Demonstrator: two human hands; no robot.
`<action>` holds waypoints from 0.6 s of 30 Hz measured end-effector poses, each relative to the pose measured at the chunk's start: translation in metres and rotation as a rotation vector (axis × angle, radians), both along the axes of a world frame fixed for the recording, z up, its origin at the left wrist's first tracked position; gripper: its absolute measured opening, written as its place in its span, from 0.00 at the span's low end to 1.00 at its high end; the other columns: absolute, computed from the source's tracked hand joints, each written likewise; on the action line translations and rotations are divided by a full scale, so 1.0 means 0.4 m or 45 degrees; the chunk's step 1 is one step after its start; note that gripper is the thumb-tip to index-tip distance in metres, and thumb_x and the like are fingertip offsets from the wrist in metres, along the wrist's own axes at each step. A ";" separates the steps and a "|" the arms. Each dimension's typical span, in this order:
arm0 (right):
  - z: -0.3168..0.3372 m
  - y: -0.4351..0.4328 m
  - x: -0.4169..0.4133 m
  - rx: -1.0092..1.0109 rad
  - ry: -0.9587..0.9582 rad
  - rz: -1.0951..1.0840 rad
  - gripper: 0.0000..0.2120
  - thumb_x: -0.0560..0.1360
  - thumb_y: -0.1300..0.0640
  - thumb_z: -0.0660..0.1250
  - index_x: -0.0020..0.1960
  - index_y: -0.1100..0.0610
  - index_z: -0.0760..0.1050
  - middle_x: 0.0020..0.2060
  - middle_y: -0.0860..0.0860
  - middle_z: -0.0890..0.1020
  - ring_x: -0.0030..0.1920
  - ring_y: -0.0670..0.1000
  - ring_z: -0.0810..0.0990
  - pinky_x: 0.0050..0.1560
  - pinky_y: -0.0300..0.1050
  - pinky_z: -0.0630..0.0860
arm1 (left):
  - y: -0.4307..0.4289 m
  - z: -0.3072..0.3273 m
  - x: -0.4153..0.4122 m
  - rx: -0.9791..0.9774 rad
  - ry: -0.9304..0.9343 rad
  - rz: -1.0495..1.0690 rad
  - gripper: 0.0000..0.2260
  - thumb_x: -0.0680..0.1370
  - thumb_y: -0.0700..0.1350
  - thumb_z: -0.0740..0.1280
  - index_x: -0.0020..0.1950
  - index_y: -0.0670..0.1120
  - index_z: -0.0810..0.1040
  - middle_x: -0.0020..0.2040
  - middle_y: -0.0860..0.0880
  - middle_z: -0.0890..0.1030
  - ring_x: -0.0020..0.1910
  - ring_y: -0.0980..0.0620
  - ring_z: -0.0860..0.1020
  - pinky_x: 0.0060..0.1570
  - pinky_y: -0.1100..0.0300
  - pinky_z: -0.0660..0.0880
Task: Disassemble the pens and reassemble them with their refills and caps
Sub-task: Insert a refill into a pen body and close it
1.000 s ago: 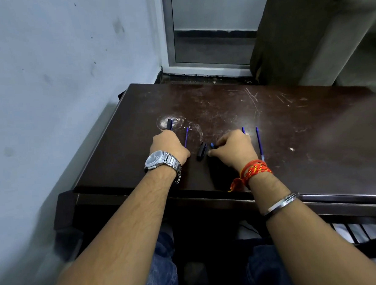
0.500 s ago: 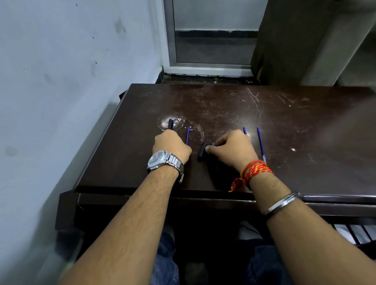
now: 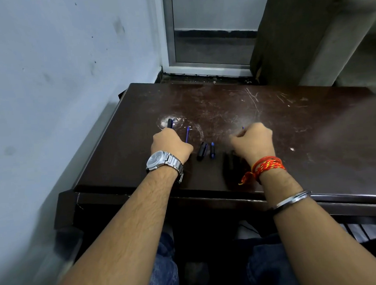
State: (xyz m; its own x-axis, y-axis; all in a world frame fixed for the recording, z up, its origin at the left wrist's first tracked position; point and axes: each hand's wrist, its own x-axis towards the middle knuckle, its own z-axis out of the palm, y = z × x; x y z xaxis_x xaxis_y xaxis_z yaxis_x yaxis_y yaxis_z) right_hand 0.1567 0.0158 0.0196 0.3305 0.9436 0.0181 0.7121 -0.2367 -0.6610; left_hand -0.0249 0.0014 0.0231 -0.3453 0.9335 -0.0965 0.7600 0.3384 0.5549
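Observation:
My left hand is closed around a dark pen barrel, whose end pokes out past the knuckles. A thin blue refill lies on the dark wooden table just right of that hand. Between my hands lie a black cap and a short blue pen piece, side by side. My right hand is curled into a fist over the spot with the other refills. The tip of one blue refill shows past its knuckles; the rest is hidden.
The table stands against a pale wall on the left, with a metal door frame behind it. A dark cabinet rises at the back right. The table's front edge is just above my knees.
My right hand has let go of the small blue piece beside the cap and shifted right, covering the two refills there. My left hand has hardly moved.

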 end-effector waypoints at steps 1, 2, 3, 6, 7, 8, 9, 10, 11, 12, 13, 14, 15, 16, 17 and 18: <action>0.000 0.000 0.014 -0.022 -0.066 -0.015 0.10 0.70 0.57 0.70 0.39 0.66 0.78 0.30 0.54 0.76 0.32 0.51 0.77 0.37 0.40 0.73 | -0.001 0.001 0.000 0.046 -0.023 0.006 0.11 0.68 0.46 0.72 0.34 0.41 0.73 0.33 0.46 0.77 0.28 0.49 0.75 0.23 0.62 0.65; -0.002 -0.002 0.026 -0.062 -0.117 -0.018 0.09 0.69 0.58 0.71 0.40 0.64 0.75 0.34 0.56 0.77 0.38 0.56 0.80 0.40 0.43 0.75 | -0.003 0.002 0.002 0.094 -0.051 0.013 0.12 0.68 0.46 0.70 0.32 0.41 0.72 0.30 0.47 0.75 0.26 0.50 0.74 0.24 0.62 0.65; -0.005 -0.005 0.034 -0.111 -0.151 -0.018 0.10 0.69 0.59 0.73 0.42 0.63 0.73 0.40 0.58 0.78 0.44 0.60 0.81 0.44 0.47 0.77 | -0.004 0.004 0.004 0.141 -0.086 0.021 0.13 0.69 0.47 0.69 0.31 0.41 0.72 0.27 0.48 0.73 0.25 0.51 0.73 0.24 0.62 0.66; -0.014 0.002 0.048 -0.195 -0.199 -0.034 0.16 0.70 0.58 0.75 0.51 0.64 0.74 0.53 0.64 0.79 0.53 0.64 0.81 0.52 0.52 0.78 | -0.006 0.010 0.013 0.251 -0.245 0.052 0.16 0.72 0.48 0.65 0.28 0.41 0.73 0.25 0.48 0.72 0.24 0.51 0.71 0.23 0.63 0.65; -0.013 0.006 0.050 -0.203 -0.193 -0.038 0.16 0.71 0.58 0.75 0.53 0.65 0.74 0.55 0.64 0.79 0.54 0.65 0.81 0.53 0.52 0.78 | -0.006 0.010 0.016 0.286 -0.293 0.055 0.17 0.73 0.47 0.63 0.26 0.42 0.71 0.23 0.49 0.71 0.23 0.51 0.69 0.21 0.62 0.63; -0.014 0.010 0.051 -0.201 -0.179 -0.037 0.14 0.71 0.60 0.74 0.52 0.64 0.74 0.56 0.65 0.78 0.54 0.65 0.80 0.53 0.52 0.77 | -0.007 0.010 0.019 0.320 -0.330 0.047 0.18 0.74 0.45 0.62 0.24 0.43 0.67 0.22 0.50 0.68 0.23 0.52 0.67 0.20 0.63 0.61; -0.012 0.011 0.051 -0.195 -0.166 -0.031 0.11 0.72 0.61 0.73 0.50 0.63 0.73 0.55 0.65 0.78 0.54 0.65 0.80 0.51 0.51 0.77 | -0.006 0.010 0.021 0.342 -0.364 0.021 0.18 0.74 0.43 0.61 0.24 0.44 0.66 0.21 0.51 0.66 0.23 0.52 0.65 0.20 0.63 0.60; -0.012 0.013 0.050 -0.185 -0.162 -0.017 0.09 0.72 0.63 0.71 0.47 0.62 0.72 0.54 0.65 0.79 0.53 0.65 0.80 0.49 0.51 0.76 | -0.006 0.010 0.022 0.345 -0.398 -0.022 0.16 0.75 0.42 0.60 0.26 0.45 0.68 0.22 0.52 0.67 0.23 0.53 0.66 0.22 0.64 0.61; -0.013 0.012 0.048 -0.176 -0.170 0.002 0.08 0.72 0.65 0.70 0.45 0.61 0.70 0.52 0.65 0.79 0.52 0.65 0.80 0.47 0.50 0.75 | -0.005 0.009 0.022 0.331 -0.437 -0.075 0.13 0.76 0.41 0.61 0.30 0.47 0.73 0.24 0.53 0.71 0.25 0.54 0.69 0.26 0.64 0.65; -0.014 0.012 0.046 -0.166 -0.179 0.025 0.07 0.72 0.65 0.68 0.43 0.61 0.69 0.50 0.65 0.79 0.51 0.65 0.80 0.45 0.48 0.74 | -0.004 0.008 0.021 0.310 -0.479 -0.132 0.10 0.77 0.42 0.62 0.39 0.49 0.80 0.29 0.54 0.76 0.28 0.55 0.74 0.30 0.63 0.69; -0.014 0.012 0.044 -0.152 -0.168 0.040 0.06 0.72 0.65 0.67 0.42 0.61 0.70 0.48 0.65 0.79 0.49 0.65 0.80 0.43 0.46 0.73 | -0.004 0.004 0.020 0.298 -0.516 -0.183 0.08 0.78 0.43 0.64 0.47 0.49 0.83 0.35 0.55 0.79 0.34 0.54 0.79 0.36 0.62 0.74; -0.013 0.012 0.041 -0.106 -0.129 0.050 0.06 0.73 0.64 0.66 0.39 0.62 0.70 0.44 0.63 0.80 0.46 0.63 0.81 0.41 0.44 0.73 | -0.005 -0.001 0.018 0.301 -0.540 -0.225 0.08 0.78 0.44 0.66 0.53 0.49 0.83 0.40 0.55 0.81 0.40 0.53 0.81 0.43 0.60 0.77; -0.009 0.010 0.034 -0.010 -0.055 0.048 0.08 0.74 0.62 0.66 0.36 0.61 0.72 0.38 0.59 0.81 0.41 0.60 0.81 0.39 0.41 0.72 | -0.006 -0.006 0.018 0.310 -0.552 -0.260 0.09 0.77 0.44 0.68 0.55 0.48 0.83 0.44 0.54 0.82 0.45 0.51 0.83 0.48 0.58 0.79; -0.004 0.009 0.026 0.122 0.057 0.040 0.10 0.75 0.61 0.65 0.34 0.59 0.74 0.33 0.54 0.80 0.37 0.56 0.80 0.36 0.40 0.72 | -0.007 -0.009 0.019 0.328 -0.569 -0.290 0.10 0.76 0.45 0.71 0.56 0.49 0.83 0.47 0.53 0.83 0.47 0.51 0.83 0.51 0.57 0.79; 0.006 0.005 0.016 0.261 0.222 0.031 0.11 0.76 0.59 0.65 0.35 0.56 0.76 0.31 0.51 0.80 0.35 0.52 0.80 0.36 0.41 0.74 | -0.009 -0.010 0.021 0.353 -0.590 -0.317 0.11 0.74 0.46 0.73 0.56 0.49 0.83 0.49 0.53 0.84 0.47 0.53 0.83 0.51 0.58 0.79; 0.017 0.000 0.003 0.384 0.427 0.035 0.09 0.77 0.57 0.65 0.39 0.55 0.79 0.31 0.49 0.81 0.34 0.49 0.81 0.38 0.43 0.78 | -0.012 -0.010 0.024 0.384 -0.607 -0.337 0.12 0.72 0.46 0.75 0.55 0.50 0.84 0.47 0.53 0.84 0.45 0.56 0.82 0.49 0.62 0.78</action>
